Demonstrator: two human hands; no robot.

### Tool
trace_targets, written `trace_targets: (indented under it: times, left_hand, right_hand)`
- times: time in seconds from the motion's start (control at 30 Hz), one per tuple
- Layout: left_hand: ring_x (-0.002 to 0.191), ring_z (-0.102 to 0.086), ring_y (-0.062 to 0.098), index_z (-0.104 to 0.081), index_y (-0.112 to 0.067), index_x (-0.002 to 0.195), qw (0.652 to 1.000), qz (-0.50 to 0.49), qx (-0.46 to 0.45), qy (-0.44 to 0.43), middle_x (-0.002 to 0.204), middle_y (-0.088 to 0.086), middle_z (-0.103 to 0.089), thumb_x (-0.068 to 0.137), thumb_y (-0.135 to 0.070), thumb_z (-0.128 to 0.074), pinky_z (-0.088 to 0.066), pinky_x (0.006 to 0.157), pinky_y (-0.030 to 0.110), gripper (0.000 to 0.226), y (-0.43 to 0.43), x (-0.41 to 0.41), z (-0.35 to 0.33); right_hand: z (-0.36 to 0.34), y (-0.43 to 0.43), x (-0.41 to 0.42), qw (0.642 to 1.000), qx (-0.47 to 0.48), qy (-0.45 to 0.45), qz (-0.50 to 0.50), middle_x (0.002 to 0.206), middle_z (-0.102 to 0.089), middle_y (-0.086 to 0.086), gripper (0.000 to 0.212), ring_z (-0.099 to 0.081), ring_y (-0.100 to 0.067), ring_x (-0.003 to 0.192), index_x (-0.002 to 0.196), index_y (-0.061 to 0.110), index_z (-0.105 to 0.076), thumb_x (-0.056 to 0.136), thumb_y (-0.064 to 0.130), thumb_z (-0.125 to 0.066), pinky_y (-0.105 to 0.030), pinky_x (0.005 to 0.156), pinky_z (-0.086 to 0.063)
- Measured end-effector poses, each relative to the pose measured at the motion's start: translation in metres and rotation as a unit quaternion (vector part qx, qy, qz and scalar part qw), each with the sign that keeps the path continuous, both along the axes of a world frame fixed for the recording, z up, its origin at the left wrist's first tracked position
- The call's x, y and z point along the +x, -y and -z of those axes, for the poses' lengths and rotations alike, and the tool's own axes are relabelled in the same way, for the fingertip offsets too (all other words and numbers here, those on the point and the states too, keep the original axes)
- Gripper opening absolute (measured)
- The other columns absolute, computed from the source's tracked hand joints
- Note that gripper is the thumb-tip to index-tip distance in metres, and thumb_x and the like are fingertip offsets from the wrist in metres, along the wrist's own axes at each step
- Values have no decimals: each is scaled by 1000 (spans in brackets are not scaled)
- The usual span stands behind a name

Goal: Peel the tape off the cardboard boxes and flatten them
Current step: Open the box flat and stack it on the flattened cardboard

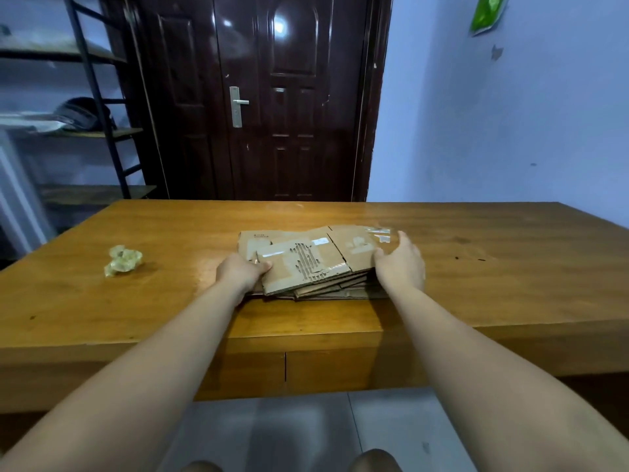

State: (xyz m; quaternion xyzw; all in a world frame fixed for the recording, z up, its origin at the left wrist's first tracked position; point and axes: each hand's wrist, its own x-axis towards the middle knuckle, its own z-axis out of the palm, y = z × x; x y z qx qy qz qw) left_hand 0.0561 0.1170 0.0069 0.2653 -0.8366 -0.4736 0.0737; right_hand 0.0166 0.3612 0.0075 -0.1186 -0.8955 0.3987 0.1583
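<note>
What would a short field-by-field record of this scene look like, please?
Surface: wooden table
Boxes: stack of flattened cardboard, near the table's front edge
Tape remaining: tape scraps on the top sheet's far right corner
Tape removed: crumpled tape wad, left of the stack, not touching it
Hands: left grip holds the stack's left edge, thumb on top; right grip rests against its right side, fingers relaxed

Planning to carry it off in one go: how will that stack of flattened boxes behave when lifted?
The stack probably lifts fairly stiff, being flat corrugated sheets. Its layers sit staggered at the near edge, so they may slide apart. Likely light.
</note>
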Motion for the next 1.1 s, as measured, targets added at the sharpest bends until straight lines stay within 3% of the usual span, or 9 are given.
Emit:
trace_targets:
  times: [0.1,0.2,0.27,0.37,0.5,0.7,0.8,0.93,1.1]
  left_hand:
    - [107,-53,31,-63,-6,111,978,13,-206,17,125,19,-54,89,-60,-50,-45,92,38,60,-8,-1,1]
    - [103,-58,30,-61,-6,118,982,96,-164,-14,116,15,-64,91,-66,-33,-48,90,38,72,-16,2,-1]
    - [124,-50,29,-38,-8,144,976,155,-148,-24,137,10,-54,86,-73,-31,-39,104,40,87,-21,10,-4]
    - [143,-27,25,13,-19,153,971,226,-72,-32,159,2,-21,79,-71,-49,-21,114,40,109,-31,21,-9]
    - [145,-19,23,25,-28,148,966,248,-30,-62,160,3,-13,69,-49,-79,-17,115,37,132,-30,18,-6]
    - [137,-37,21,-24,-20,151,972,163,-127,-108,151,3,-37,83,-23,-73,-30,110,32,84,-24,7,6]
    - [139,-33,22,-26,-22,151,966,152,-188,-89,154,5,-30,92,-26,-62,-27,112,34,69,-29,6,13]
    - [147,-13,26,-22,-30,152,959,170,-224,-33,161,9,-4,84,-58,-60,-13,117,41,83,-34,8,11]
    - [145,-17,36,-15,-33,152,914,179,-362,34,157,14,-20,67,-83,-51,-10,116,53,104,-37,4,19]
  right_hand:
    - [4,5,-10,994,32,62,-83,136,-55,-9,50,-53,-33,120,144,22,-42,96,32,-49,-40,98,-46]
    - [18,4,-15,988,100,100,-68,130,-58,-11,41,-51,-34,119,135,18,-52,98,34,-42,-40,98,-42]
    - [21,1,-18,986,122,99,-54,131,-56,-15,42,-48,-35,121,134,14,-50,100,35,-39,-42,98,-39]
    - [21,-4,-20,994,69,75,-39,136,-51,-17,47,-44,-37,127,144,13,-37,101,32,-40,-43,102,-37]
    - [32,-7,-9,999,33,-5,-24,132,-56,-14,45,-47,-33,124,137,12,-48,103,38,-34,-42,101,-38]
    - [30,-1,4,993,88,-21,-71,136,-51,-10,58,-42,-29,129,141,24,-42,96,59,-36,-44,105,-37]
    - [30,1,6,991,112,-15,-68,137,-47,-11,54,-44,-30,126,141,25,-45,97,55,-38,-45,104,-38]
    - [31,0,5,991,106,-27,-76,142,-42,-9,52,-47,-30,125,140,26,-48,98,54,-35,-46,103,-42]
    - [29,4,7,983,159,9,-96,152,-34,-8,78,-38,-30,136,149,25,-35,87,73,-37,-47,110,-32]
